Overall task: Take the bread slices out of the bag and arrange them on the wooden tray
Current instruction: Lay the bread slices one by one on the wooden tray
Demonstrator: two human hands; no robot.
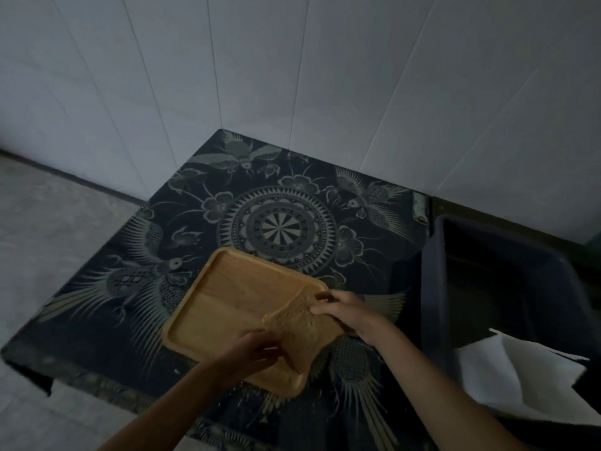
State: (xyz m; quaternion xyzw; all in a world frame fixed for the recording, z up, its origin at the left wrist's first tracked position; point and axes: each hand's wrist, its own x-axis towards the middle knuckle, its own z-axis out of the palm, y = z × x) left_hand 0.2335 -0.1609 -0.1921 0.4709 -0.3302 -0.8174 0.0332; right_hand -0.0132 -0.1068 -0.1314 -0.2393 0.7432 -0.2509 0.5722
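Note:
A square wooden tray point(227, 297) with rounded corners lies on a small table covered by a dark patterned cloth point(279, 222). A slice of bread point(300, 330) sits over the tray's near right corner. My left hand point(257, 349) grips the slice's near left edge. My right hand point(344, 309) pinches its far right edge. Both hands hold the same slice, which looks slightly lifted and tilted. No bread bag is clearly in view.
A dark plastic bin point(497, 288) stands right of the table. White paper or plastic sheet point(520, 382) lies over its near corner. Pale panelled walls point(292, 76) meet behind the table. Grey floor point(48, 239) is on the left. Crumbs dot the cloth near the tray's front edge.

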